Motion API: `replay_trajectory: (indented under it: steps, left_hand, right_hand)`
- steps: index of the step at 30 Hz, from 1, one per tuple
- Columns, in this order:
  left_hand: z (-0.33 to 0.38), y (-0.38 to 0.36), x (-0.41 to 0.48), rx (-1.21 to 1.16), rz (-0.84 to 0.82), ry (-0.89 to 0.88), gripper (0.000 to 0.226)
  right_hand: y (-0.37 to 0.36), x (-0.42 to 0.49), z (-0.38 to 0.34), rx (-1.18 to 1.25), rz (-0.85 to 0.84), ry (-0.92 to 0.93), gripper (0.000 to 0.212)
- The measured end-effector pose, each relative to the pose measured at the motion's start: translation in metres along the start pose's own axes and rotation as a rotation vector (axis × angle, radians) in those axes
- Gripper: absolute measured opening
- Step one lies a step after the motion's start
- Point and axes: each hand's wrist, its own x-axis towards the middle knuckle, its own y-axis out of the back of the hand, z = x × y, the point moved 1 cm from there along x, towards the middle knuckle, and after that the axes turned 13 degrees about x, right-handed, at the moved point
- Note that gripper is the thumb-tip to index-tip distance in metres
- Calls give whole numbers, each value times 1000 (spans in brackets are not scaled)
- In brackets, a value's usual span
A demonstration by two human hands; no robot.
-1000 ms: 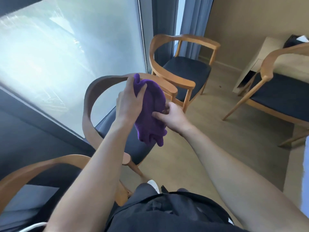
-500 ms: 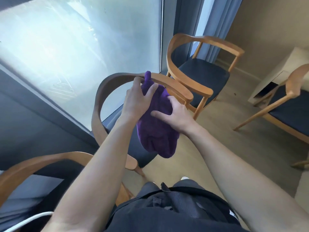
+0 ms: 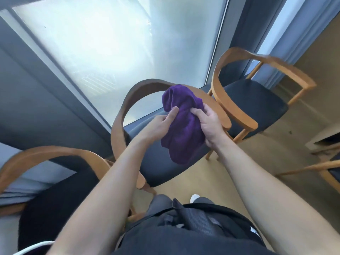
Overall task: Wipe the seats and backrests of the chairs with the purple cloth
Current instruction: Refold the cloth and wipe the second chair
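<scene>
We've got the purple cloth bunched above the seat of the middle chair, left hand pinching it w/ thumb, right hand curled round it; prob soft, light, floppy, so grab a wad, not a corner

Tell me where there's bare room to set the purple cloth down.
The right chair seat is bare inside its curved wooden rail. The middle chair seat is bare under the purple cloth, which the left hand and right hand hold. Tan floor right of both is open. Crowded where their armrests nearly meet.
</scene>
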Motion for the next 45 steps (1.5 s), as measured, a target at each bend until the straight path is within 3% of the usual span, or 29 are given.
replay_trajectory:
  steps: [6,8,10,12,17,21,24,34,38,41,45]
  left_hand:
    - [14,-11,14,-459,200,-96,58]
    - [17,-8,18,-450,276,-66,55]
    - [19,-3,21,-439,363,-9,71]
    - [20,2,24,-444,411,80,73]
    - [22,1,22,-448,287,123,53]
    - [21,-5,19,-420,396,110,16]
    - [22,-7,15,-358,466,117,9]
    - [32,-1,8,-259,607,62,30]
    - [33,9,6,-308,616,146,50]
    - [30,6,7,-222,552,117,64]
    - [29,-1,10,-119,552,119,49]
  right_hand:
    - [13,21,-20,-180,-67,50,19]
    - [20,25,-26,-267,-90,103,15]
    - [25,26,-33,-313,-103,143,18]
    - [27,28,-43,-336,-104,174,22]
    - [29,30,-64,-449,-102,249,25]
    - [34,33,-67,-554,-53,294,26]
    - [38,40,-65,-536,-24,280,23]
    - [34,50,-62,-559,-190,244,48]
    - [36,59,-64,-687,-101,263,35]
    - [38,59,-64,-740,-129,328,25]
    - [38,55,-61,-801,-164,463,21]
